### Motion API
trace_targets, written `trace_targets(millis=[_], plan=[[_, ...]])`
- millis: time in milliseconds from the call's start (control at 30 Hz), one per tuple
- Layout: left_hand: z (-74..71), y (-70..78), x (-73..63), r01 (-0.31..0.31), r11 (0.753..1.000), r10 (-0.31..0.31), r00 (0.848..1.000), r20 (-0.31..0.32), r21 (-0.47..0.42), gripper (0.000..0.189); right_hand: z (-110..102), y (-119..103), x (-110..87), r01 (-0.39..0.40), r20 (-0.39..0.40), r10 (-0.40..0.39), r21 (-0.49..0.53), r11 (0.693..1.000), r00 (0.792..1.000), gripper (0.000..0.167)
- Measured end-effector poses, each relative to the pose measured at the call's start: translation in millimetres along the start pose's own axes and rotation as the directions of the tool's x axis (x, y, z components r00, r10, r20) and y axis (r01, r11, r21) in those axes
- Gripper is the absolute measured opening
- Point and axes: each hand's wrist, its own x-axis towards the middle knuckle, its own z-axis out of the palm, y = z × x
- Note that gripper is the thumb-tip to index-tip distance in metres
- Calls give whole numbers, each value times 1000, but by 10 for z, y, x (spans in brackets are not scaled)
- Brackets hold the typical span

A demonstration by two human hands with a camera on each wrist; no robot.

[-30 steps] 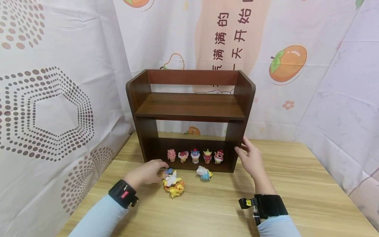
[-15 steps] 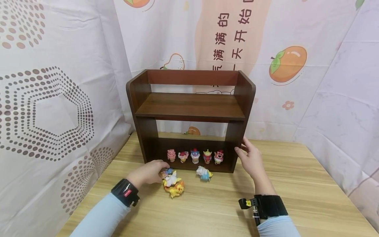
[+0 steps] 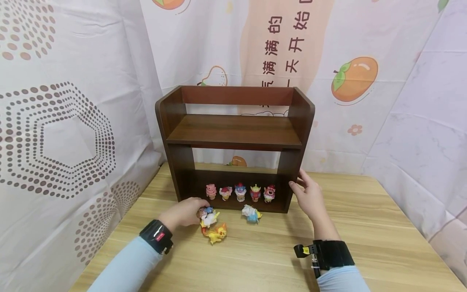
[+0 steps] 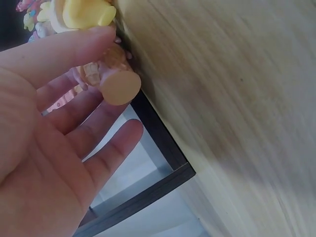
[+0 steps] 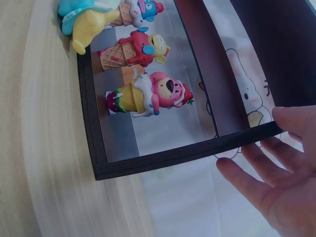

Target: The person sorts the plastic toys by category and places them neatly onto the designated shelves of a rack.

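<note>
My left hand [image 3: 186, 211] pinches a small figurine with a round tan base [image 4: 120, 85] between thumb and fingers, just in front of the shelf's lower left. Right beside it lies a white and yellow figurine [image 3: 208, 220], and a yellow and orange figurine [image 3: 217, 234] lies nearer on the table. My right hand [image 3: 309, 194] grips the right side panel of the brown wooden shelf [image 3: 235, 129], thumb at its front edge and fingers on the outer side. Several ice-cream-cone figurines, among them a pink bear [image 5: 168, 90], stand in a row on the bottom board.
A white, blue and yellow figurine [image 3: 251, 213] lies on the wood-grain table [image 3: 262, 259] before the shelf's front edge. The upper board [image 3: 233, 125] sits above the row. Patterned cloth [image 3: 65, 101] hangs at the left and behind.
The white and yellow figurine has shifted left and away from the yellow and orange one. My left hand has edged slightly right. The right hand and shelf stay put.
</note>
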Motion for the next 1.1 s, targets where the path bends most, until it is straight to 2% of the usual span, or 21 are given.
trace_targets(millis=[400, 733, 867, 1100], plan=[[27, 29, 35, 38, 999, -37, 999, -20, 32, 39, -1, 3, -2, -4, 2, 4, 4, 1000, 1000, 53], [48, 10, 66, -7, 1000, 8, 999, -52, 14, 21, -2, -7, -11, 0, -2, 0, 1, 1000, 1000, 53], [53, -12, 59, -27, 1000, 27, 997, -75, 7, 21, -3, -16, -17, 8, -11, -8, -22, 1000, 1000, 54], [25, -63, 30, 2, 1000, -4, 995, -98, -24, 24, 0, -22, -18, 11, -16, -11, -31, 999, 1000, 54]])
